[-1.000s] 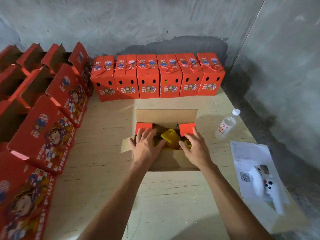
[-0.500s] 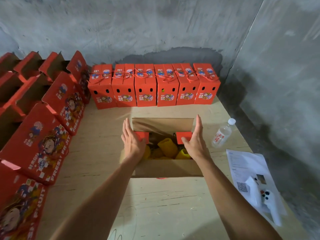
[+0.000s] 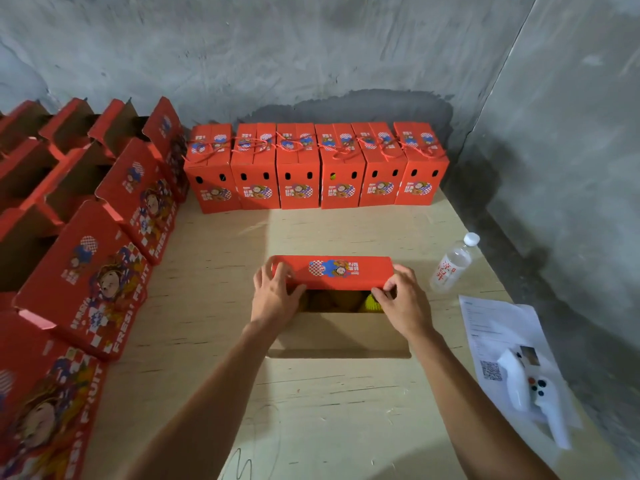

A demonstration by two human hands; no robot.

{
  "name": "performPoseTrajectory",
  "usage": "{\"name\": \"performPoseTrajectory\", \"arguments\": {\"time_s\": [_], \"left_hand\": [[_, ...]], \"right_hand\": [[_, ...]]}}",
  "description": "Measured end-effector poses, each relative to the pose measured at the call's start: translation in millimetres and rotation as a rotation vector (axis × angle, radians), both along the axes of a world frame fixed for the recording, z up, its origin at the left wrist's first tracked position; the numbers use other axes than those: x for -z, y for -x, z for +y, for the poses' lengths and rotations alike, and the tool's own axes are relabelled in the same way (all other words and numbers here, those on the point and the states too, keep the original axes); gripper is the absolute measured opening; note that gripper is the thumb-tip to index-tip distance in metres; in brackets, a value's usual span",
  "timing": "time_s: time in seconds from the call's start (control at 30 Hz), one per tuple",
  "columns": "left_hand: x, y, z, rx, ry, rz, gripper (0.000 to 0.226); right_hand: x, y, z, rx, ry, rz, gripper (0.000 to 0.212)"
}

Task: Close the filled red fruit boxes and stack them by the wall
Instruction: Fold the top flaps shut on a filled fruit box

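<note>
Near flap: the plain cardboard near flap (image 3: 337, 336) lies folded out toward me on the bench (image 3: 311, 410), between my two forearms, not yet brought over.
Open box: the open box (image 3: 337, 306) sits straight ahead of me, its long axis running left to right across my view; both hands reach it equally, one at each end.
Gap: a dark slot remains between the two flaps, and yellow fruit (image 3: 374, 302) shows through it (most of the filling is in shadow).
Left grip: my left hand (image 3: 275, 292) has its fingers curled over the left end of the red far flap (image 3: 334, 271), thumb at the flap's near edge; clamped on the flap.
Right grip: my right hand (image 3: 401, 297) pinches the flap's right end the same way, fingers bent round its edge.
Coming move, as I judge it: press the far flap flat, then lift the near flap up and away from me to meet it.
Destination: the row of closed boxes (image 3: 317, 168) stands well beyond, against the wall (image 3: 311, 57), tied with red cords.
</note>
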State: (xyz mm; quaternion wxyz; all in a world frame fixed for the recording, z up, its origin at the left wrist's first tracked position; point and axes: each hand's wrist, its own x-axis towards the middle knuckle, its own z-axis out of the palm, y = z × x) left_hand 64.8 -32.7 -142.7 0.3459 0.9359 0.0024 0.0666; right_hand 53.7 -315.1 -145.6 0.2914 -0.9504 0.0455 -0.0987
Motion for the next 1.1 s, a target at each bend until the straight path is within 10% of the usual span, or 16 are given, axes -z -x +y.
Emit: {"name": "performPoseTrajectory", "arguments": {"time_s": [0.27, 0.6, 0.8, 0.97, 1.1], "left_hand": [[-19.4, -13.7, 15.1, -0.071, -0.326, 0.132, 0.076], [-25.6, 3.5, 7.4, -0.333, -0.387, 0.282, 0.137], [-38.0, 13.1, -11.7, -0.207, -0.456, -0.052, 0.071], [-40.5, 28.8, -26.9, 0.070, -0.384, -0.238, 0.047], [-30.5, 41.2, -21.7, 0.278, -0.156, -0.207, 0.046]], "right_hand": [[-67.7, -26.7, -4.7, 0.258, 0.460, 0.156, 0.074], [-68.2, -17.5, -10.0, 0.378, 0.135, 0.529, 0.061], [-70.8, -13.2, -2.5, 0.223, -0.551, 0.261, 0.071], [-24.4, 10.3, 16.2, -0.129, -0.042, -0.006, 0.011], [-11.3, 28.9, 7.1, -0.325, -0.060, -0.089, 0.015]]}}
